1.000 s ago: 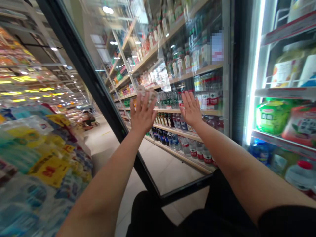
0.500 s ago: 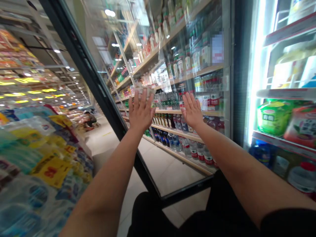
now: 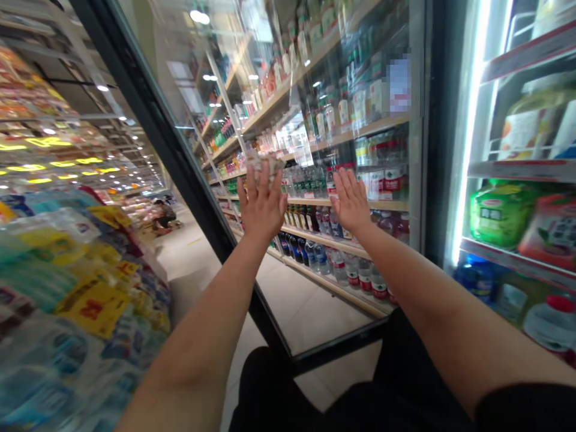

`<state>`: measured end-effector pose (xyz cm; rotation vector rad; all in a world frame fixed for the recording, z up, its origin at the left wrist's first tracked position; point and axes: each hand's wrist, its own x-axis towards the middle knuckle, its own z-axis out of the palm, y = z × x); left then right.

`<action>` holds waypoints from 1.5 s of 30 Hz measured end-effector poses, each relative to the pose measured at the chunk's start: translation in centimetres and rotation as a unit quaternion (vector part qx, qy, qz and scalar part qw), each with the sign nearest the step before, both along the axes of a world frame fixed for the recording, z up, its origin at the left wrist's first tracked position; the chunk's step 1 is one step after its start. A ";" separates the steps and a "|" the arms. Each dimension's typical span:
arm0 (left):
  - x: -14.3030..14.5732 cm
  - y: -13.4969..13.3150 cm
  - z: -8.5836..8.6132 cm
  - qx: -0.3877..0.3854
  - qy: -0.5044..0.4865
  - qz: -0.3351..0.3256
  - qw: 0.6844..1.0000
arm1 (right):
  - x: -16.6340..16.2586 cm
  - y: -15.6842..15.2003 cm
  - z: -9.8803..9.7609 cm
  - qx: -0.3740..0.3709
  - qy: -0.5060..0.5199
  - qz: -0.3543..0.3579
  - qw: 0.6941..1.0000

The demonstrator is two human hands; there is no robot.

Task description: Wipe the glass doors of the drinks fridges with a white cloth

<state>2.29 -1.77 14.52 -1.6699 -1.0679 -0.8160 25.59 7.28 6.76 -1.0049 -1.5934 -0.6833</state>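
My left hand [image 3: 263, 207] lies with its fingers stretched up against the glass of a swung-out refrigerator door [image 3: 299, 351]. Under its fingers is a crumpled whitish cloth [image 3: 265, 161], pressed to the pane; its edge shows above the fingertips. To the right, my right hand [image 3: 351, 201] is flat on the same glass, fingers outstretched and nothing in it. Through the pane and in its reflections appear shelves of bottles [image 3: 360, 279].
The lit fridge at the right holds a green package [image 3: 499, 213], a red package [image 3: 549, 228] and bottles. Heaped packaged goods [image 3: 58, 258] with a yellow sign [image 3: 94, 306] stand at the left. A person [image 3: 164, 216] crouches farther down the aisle.
My left hand and the cloth have shifted slightly to the right across the glass. My right hand stays in nearly the same spot.
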 end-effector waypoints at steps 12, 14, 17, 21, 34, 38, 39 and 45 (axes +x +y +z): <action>-0.4 0.2 -1.1 -0.030 0.071 -0.029 0.997 | 0.1 0.0 -0.2 -0.007 -0.003 0.007 1.000; -0.2 0.0 -0.2 -0.011 -0.005 -0.018 1.000 | 0.1 0.0 -0.2 -0.008 -0.002 0.002 1.000; 0.3 -0.2 -1.2 -0.032 -0.006 -0.021 0.999 | 0.2 0.0 -0.2 -0.010 -0.004 0.004 1.000; 0.0 0.0 -2.9 -0.074 0.146 -0.039 0.986 | 0.3 0.1 -0.3 -0.007 -0.007 0.004 1.000; 0.8 0.5 -2.0 -0.064 0.174 -0.059 0.981 | 0.1 -0.1 -0.4 0.000 -0.002 -0.007 1.000; -0.1 0.4 2.7 -0.004 0.003 -0.012 1.000 | 0.1 0.0 -0.6 0.011 -0.004 -0.016 1.000; -0.2 0.4 3.7 0.018 -0.040 -0.002 0.999 | 0.1 0.1 -0.6 0.012 -0.005 -0.016 1.000; 1.3 0.8 2.4 -0.051 0.066 -0.048 0.995 | 0.5 0.1 -0.7 0.010 -0.017 -0.003 1.000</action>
